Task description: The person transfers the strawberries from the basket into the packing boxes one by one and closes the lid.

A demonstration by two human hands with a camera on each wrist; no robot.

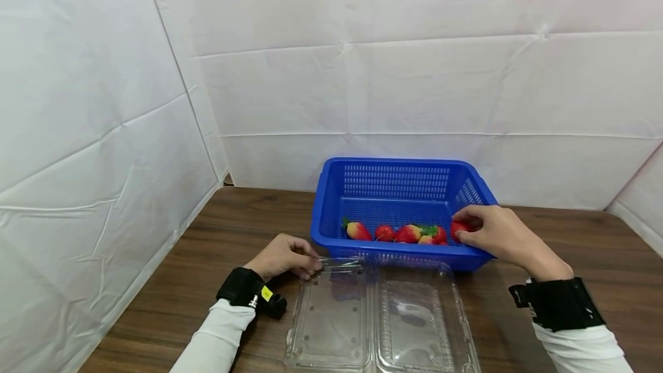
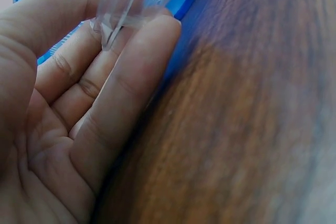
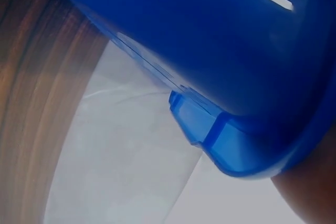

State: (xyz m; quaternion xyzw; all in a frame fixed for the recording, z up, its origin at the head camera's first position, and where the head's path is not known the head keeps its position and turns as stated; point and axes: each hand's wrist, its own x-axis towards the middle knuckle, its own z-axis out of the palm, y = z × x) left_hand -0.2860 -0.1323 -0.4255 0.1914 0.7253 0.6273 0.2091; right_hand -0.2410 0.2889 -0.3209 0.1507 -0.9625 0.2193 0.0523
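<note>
Cloth, white and creased, is hung like a wall beyond the right hand and the left hand. Below both grips, a brown table with dark wood lines is seen. On it, a blue basket with lots of little holes is set; its right front corner is found under the right hand, and its left front corner just past the left hand. On the near side of the basket, a clear plastic box is laid wide open in two halves, stretched out to the right of the left grip. White sleeves, a bit wrinkled, are worn behind both grips. The far left corner of the box is pinched by the left hand, between thumb and finger. A black band is strapped round each wrist, just behind each hand. A few red strawberries, some with green leaves, are gathered at the front of the basket, left of the right grip. One more strawberry is pinched by the right hand, between thumb and fingers, at the right end of the basket. From the right wrist, that pinch is hidden, and mostly the blue side of the basket is shown.
</note>
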